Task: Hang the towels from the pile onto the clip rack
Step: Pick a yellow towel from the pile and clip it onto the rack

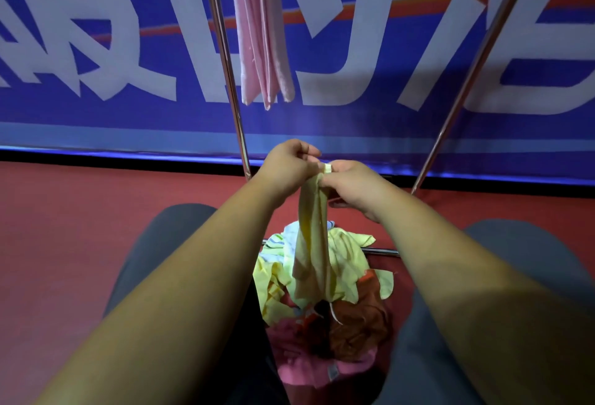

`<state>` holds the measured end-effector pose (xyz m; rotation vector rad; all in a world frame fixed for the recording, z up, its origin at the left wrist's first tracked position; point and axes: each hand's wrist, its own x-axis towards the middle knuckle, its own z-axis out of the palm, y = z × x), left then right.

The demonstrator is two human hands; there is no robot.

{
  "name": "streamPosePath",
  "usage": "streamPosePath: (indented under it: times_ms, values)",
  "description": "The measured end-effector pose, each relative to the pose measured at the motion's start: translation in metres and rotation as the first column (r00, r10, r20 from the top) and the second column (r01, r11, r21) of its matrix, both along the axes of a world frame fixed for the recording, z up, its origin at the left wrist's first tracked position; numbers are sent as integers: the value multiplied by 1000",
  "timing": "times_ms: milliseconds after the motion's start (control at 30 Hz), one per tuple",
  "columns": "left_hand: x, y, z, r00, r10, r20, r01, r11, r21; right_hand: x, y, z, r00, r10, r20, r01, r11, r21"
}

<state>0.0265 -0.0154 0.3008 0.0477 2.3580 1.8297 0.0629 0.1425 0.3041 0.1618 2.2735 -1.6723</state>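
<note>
Backdrop: we face a blue banner [96, 108] with big white lettering, standing behind a red floor [80, 211].
Metalwork: the rack [225, 50] shows only as two slanted poles; its clips lie beyond the top edge, so we cannot see them.
Already hung: a pink towel [260, 34] dangles between the poles, near the left one.
Heap: the pile [322, 333] sits on the floor between our knees, against a low bar [381, 251] of the rack.
In play: a yellow towel [310, 243] hangs bunched above the pile, and its lower end seems to reach the heap.
Left side: our left hand [289, 163] has its fingers curled, pinching the towel's top edge.
Right side: our right hand [354, 185] pinches the same edge just beside the left, a small folded corner poking out between the fingertips.
First risk: both grips crowd one bunched edge, so spreading it could let the cloth slip free and drop.
Second risk: the trailing end may drag neighbouring towels up or catch on the low bar.
Third risk: lifting close to the pink towel could brush it and loosen it from whatever holds it.
</note>
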Motion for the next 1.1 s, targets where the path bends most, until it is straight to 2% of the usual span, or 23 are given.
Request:
streamPosePath:
  times_ms: [133, 267, 400, 467, 533, 600, 633, 700, 767, 867, 967, 1100]
  values:
    - [-9, 3, -5, 998, 55, -6, -55, 998, 6, -9, 3, -3, 997, -82, -15, 80, 994, -80]
    - [-13, 4, -5, 999, 33, -18, -33, 999, -25, -20, 11, -7, 984, -151, -89, 151, 988, -3]
    - [-13, 1, -1, 990, -133, 48, 136, 988, -68, -33, 14, -2, 927, -308, -213, 325, 944, 52]
    - [-13, -3, 0, 980, -188, 71, 198, 964, -175, -40, 23, -2, 882, -376, -282, 421, 900, 114]
    - [-18, -7, 0, 979, -206, 14, 189, 866, -464, -49, 35, -6, 829, -471, -302, 522, 846, 111]
    - [-23, -11, -3, 966, -259, -4, 166, 630, -759, -54, 42, -7, 775, -561, -291, 600, 797, 62]
    - [-25, -14, -7, 962, -272, 24, 167, 519, -839, -54, 43, -6, 760, -586, -282, 622, 781, 52]
    - [-28, -17, -15, 958, -271, 91, 193, 379, -905, -56, 42, -4, 759, -599, -257, 624, 781, 25]
    - [-28, -16, -16, 944, -289, 159, 248, 303, -920, -57, 39, 1, 800, -564, -205, 580, 815, 19]
    - [-29, -11, -19, 929, -267, 255, 325, 265, -908, -61, 35, 2, 888, -459, -26, 455, 886, -88]
    - [-34, -5, -21, 934, -196, 300, 343, 252, -905, -54, 31, 8, 964, -239, 115, 264, 910, -321]
    - [-34, -10, -12, 919, -38, 393, 387, 283, -878, -46, 33, 11, 972, 75, 221, 32, 896, -443]
